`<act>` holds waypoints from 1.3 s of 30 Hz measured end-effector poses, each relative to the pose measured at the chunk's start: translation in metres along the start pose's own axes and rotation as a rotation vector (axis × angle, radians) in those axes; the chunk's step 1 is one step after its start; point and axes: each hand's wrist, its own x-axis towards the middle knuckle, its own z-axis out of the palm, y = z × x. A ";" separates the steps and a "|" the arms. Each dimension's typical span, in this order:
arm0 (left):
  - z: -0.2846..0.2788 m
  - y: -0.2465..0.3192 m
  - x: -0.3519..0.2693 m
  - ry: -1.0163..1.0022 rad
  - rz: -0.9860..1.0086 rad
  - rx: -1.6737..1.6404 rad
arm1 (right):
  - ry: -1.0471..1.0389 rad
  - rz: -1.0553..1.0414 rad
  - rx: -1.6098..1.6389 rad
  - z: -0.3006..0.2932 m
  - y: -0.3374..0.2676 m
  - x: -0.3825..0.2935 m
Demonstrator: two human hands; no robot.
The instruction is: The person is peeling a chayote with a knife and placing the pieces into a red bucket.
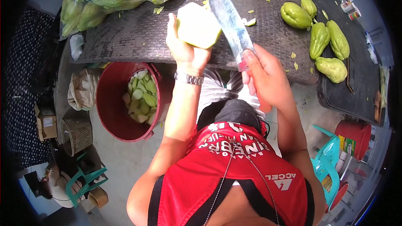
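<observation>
My left hand point(188, 50) holds up a large pale piece of peeled fruit or vegetable point(198, 25), its flat face bright and overexposed, with a green edge low down. In my right hand point(267, 75) is a wide-bladed knife point(230, 22), its tip pointing away from me and its blade close beside the pale piece. Whether blade and piece touch, I cannot tell. Both are over the near part of a dark woven-patterned table point(141, 40). Green peelings point(250, 22) are scattered on it.
Whole chayotes point(296, 15) lie at the right, by a black tabletop point(351, 97). A clear plastic bag of chayotes point(106, 0) sits at the upper left. Below the table's edge, a red bucket point(105, 110) holds cut green pieces point(143, 94). Teal plastic chairs point(328, 160) stand at lower right.
</observation>
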 end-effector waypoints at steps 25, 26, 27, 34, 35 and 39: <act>0.016 -0.012 -0.017 -0.261 -0.214 0.200 | -0.152 0.135 0.176 0.009 0.019 -0.003; 0.010 -0.017 -0.016 -0.226 -0.208 0.186 | -0.159 0.146 0.201 0.013 0.019 -0.003; 0.009 -0.019 -0.016 -0.227 -0.208 0.185 | -0.158 0.145 0.200 0.014 0.019 -0.002; 0.003 -0.033 -0.025 -0.172 -0.162 0.280 | -0.127 0.143 0.147 0.022 0.021 0.002; 0.002 -0.035 -0.027 -0.191 -0.170 0.267 | -0.121 0.152 0.173 0.023 0.021 0.003; 0.001 -0.037 -0.030 -0.135 -0.172 0.255 | -0.140 0.169 0.257 0.020 0.023 0.006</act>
